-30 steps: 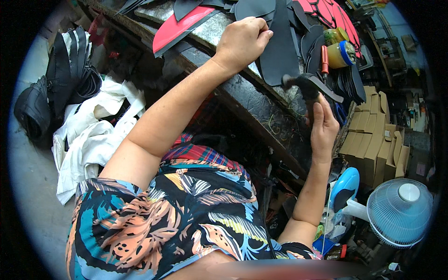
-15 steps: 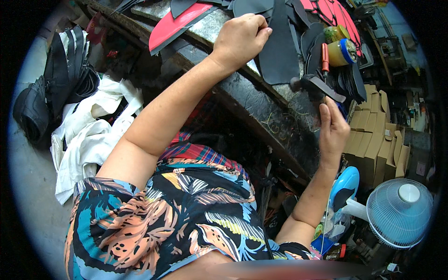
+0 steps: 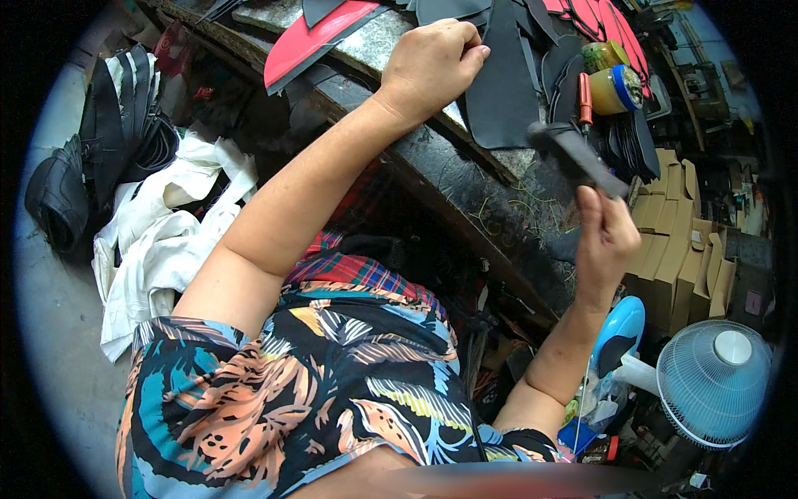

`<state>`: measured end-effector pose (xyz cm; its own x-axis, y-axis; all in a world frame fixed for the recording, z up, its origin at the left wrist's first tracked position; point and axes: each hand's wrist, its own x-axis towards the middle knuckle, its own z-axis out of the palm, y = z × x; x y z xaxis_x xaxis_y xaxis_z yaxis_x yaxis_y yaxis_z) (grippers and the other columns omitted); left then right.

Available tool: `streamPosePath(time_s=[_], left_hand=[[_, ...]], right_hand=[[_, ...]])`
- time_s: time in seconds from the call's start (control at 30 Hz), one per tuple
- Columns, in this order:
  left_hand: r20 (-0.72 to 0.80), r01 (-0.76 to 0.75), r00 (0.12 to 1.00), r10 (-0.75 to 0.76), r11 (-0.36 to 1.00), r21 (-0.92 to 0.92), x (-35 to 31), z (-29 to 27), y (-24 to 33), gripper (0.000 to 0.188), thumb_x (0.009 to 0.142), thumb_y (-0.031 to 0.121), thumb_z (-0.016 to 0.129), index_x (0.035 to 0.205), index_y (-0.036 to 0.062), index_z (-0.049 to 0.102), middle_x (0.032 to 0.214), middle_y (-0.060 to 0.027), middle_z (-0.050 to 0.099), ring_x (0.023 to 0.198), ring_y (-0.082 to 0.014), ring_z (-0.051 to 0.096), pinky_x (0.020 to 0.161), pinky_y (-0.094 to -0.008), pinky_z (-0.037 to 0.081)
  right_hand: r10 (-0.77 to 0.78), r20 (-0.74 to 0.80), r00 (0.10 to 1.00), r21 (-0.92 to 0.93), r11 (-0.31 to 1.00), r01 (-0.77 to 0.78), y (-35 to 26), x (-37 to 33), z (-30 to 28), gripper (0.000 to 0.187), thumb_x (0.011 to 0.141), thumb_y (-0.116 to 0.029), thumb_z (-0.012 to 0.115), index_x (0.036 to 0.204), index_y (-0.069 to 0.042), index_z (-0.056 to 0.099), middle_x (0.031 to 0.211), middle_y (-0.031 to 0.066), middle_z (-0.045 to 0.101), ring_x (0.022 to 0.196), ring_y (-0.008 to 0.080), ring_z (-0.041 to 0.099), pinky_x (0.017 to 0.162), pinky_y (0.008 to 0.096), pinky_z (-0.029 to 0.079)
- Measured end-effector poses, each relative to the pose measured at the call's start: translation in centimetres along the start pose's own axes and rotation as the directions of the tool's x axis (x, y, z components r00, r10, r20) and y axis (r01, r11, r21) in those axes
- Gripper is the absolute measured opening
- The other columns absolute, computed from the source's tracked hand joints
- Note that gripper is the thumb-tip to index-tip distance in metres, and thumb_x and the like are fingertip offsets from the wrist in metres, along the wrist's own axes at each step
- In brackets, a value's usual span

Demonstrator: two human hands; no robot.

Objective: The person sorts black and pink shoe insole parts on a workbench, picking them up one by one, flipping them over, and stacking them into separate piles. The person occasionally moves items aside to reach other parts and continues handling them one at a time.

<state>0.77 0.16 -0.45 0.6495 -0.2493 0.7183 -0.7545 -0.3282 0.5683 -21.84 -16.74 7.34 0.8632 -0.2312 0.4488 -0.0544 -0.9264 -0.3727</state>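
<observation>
My left hand (image 3: 431,66) is closed, fingers curled and thumb along their side, over the edge of a pale slab (image 3: 455,125). Whatever lies inside its fingers is hidden. Right beside it is a large flat black piece (image 3: 499,104). My right hand (image 3: 607,241) grips what looks like a hammer (image 3: 582,158), whose dark head is blurred, one end rounded and the other flat. The handle is mostly hidden by the hand. It hangs above the bench, apart from the black pieces. A red and black curved piece (image 3: 320,41) lies left of my left hand.
An orange-handled tool (image 3: 585,98) and a blue-rimmed jar (image 3: 613,90) stand at the far right of the dark bench (image 3: 449,170), among stacked black pieces (image 3: 633,150). Cardboard boxes (image 3: 665,241) and a fan (image 3: 715,382) are at right. White cloth (image 3: 166,216) lies at left.
My right hand has moved slightly right with the hammer, whose head has tilted and now blurs. My left hand is nearly unmoved.
</observation>
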Motion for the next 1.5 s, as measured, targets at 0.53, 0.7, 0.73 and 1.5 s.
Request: streamPosePath(time_s=[0.53,0.7,0.73,1.5], left_hand=[[0.184,0.052,0.982,-0.032,0.993,-0.105,0.0,-0.8,0.5,0.025,0.09,0.028,0.064,0.109,0.0117,0.068,0.085,-0.0116,0.072,0.081,-0.029,0.071,0.073,-0.0394,0.056],[0.237,0.042,0.971,-0.035,0.999,-0.026,0.0,-0.8,0.5,0.026,0.091,0.029,0.062,0.11,0.0132,0.071,0.088,-0.0134,0.072,0.082,-0.0296,0.071,0.074,-0.0395,0.056],[0.243,0.042,0.969,-0.037,0.999,-0.016,0.0,-0.8,0.6,0.027,0.091,0.029,0.063,0.111,0.0125,0.07,0.089,-0.0142,0.072,0.082,-0.0299,0.071,0.073,-0.039,0.055],[0.163,0.036,0.986,-0.034,0.999,-0.012,0.0,-0.6,0.5,0.026,0.09,0.026,0.065,0.107,0.0071,0.071,0.087,-0.0142,0.071,0.077,-0.0283,0.07,0.07,-0.0363,0.055]], right_hand=[[0.159,-0.185,0.97,0.342,0.936,-0.088,0.8,-0.3,-1.6,0.034,0.1,-0.023,0.06,0.119,0.004,0.064,0.085,0.0076,0.069,0.071,0.0104,0.062,0.063,0.0245,0.05],[0.253,0.219,0.942,0.328,0.891,-0.315,-0.6,-0.4,2.5,0.031,0.099,-0.023,0.062,0.117,0.001,0.066,0.08,0.0087,0.069,0.067,0.0089,0.062,0.059,0.0245,0.049],[0.222,0.184,0.958,0.275,0.924,-0.267,-0.6,0.0,2.2,0.028,0.098,-0.022,0.063,0.116,-0.001,0.067,0.081,0.009,0.069,0.063,0.0101,0.059,0.059,0.0274,0.049],[0.171,-0.186,0.968,0.592,0.806,-0.028,0.1,0.4,1.5,0.038,0.103,-0.028,0.054,0.128,0.0,0.062,0.082,0.0047,0.065,0.068,0.0097,0.058,0.061,0.0223,0.047]])
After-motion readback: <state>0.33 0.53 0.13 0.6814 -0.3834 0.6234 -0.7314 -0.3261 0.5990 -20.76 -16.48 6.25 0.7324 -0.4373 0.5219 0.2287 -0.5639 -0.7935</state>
